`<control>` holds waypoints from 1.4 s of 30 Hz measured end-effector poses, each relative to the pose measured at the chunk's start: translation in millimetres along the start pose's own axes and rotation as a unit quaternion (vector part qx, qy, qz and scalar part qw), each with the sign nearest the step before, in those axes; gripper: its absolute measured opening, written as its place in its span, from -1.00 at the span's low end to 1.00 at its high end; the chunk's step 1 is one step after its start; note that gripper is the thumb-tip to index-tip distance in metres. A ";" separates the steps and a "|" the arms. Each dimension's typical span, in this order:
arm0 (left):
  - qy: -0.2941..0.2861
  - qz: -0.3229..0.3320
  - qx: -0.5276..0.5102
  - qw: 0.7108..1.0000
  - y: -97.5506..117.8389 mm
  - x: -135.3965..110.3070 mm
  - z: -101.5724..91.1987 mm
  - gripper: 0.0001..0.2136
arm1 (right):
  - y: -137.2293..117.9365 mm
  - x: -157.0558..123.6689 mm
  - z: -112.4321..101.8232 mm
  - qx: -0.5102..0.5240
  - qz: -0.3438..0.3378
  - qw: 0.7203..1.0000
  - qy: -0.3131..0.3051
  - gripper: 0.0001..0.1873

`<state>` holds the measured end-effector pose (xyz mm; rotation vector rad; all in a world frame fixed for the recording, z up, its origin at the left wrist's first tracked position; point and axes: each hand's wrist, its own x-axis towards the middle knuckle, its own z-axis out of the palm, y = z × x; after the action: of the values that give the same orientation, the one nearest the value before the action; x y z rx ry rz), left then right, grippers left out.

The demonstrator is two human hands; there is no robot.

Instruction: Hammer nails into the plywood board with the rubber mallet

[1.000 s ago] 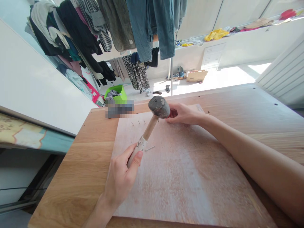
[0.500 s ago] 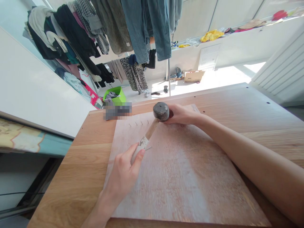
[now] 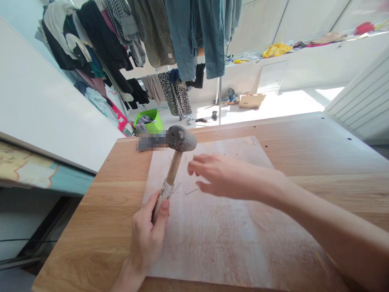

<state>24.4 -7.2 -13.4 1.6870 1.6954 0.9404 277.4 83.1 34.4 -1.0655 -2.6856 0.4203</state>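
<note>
My left hand (image 3: 147, 233) is wrapped around the white-sleeved wooden handle of a rubber mallet (image 3: 182, 139), whose dark head is raised above the far left part of a board (image 3: 212, 247). My right hand (image 3: 217, 176) hovers over the board with its fingers apart and bent, holding nothing that I can see. Just left of its fingertips, a loose nail (image 3: 192, 191) lies on the board, and another loose nail (image 3: 177, 187) is beside the mallet handle. A row of upright nails (image 3: 186, 157) runs along the board's far side, partly hidden by the mallet and my right hand.
The board lies on a wooden table (image 3: 306, 150) with small dark holes near its far edge. A pixelated patch (image 3: 152, 142) covers something at the table's far left. Beyond are a green basket (image 3: 153, 121), hanging clothes (image 3: 182, 36) and a cardboard box (image 3: 251, 100).
My right hand has left the board's far side and come nearer and leftward, its fingers now apart. My left hand has drawn the mallet left, uncovering more upright nails and a loose nail.
</note>
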 end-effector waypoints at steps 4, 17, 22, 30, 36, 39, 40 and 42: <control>-0.001 0.020 0.018 1.000 1.5 3.5 -3.1 -0.60 | -39.9 14.0 40.8 -0.100 -0.103 0.990 -0.013 -0.80; -0.031 -0.001 -0.008 0.999 -4.1 6.7 -4.0 -0.62 | 23.7 -4.2 10.1 0.120 0.039 0.992 0.024 -0.83; -0.040 -0.010 -0.022 0.999 -5.6 6.4 -4.0 -0.61 | 83.0 -28.7 23.3 0.222 0.203 0.911 0.280 -0.91; -0.041 -0.018 -0.012 0.999 -6.3 7.1 -2.7 -0.62 | 89.0 -36.8 39.9 0.184 0.188 0.915 0.305 -0.89; -0.022 -0.023 -0.017 0.999 -3.3 5.8 -0.3 -0.60 | 94.1 -37.4 43.2 0.142 0.157 0.930 0.301 -0.92; -0.035 -0.010 -0.007 0.999 -4.2 6.0 -1.1 -0.61 | 94.0 -37.5 44.4 0.116 0.145 0.938 0.292 -0.91; -0.037 -0.004 0.000 0.999 -4.7 6.3 -1.6 -0.61 | 94.1 -37.5 44.7 0.112 0.148 0.939 0.289 -0.91; -0.034 0.008 0.018 0.999 -5.4 6.9 -2.7 -0.60 | 94.7 -37.7 45.2 0.102 0.162 0.939 0.284 -0.90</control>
<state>18.7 -0.5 -15.5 1.7393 1.6657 0.8554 350.3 114.6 -44.0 -1.3258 -1.9266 0.3638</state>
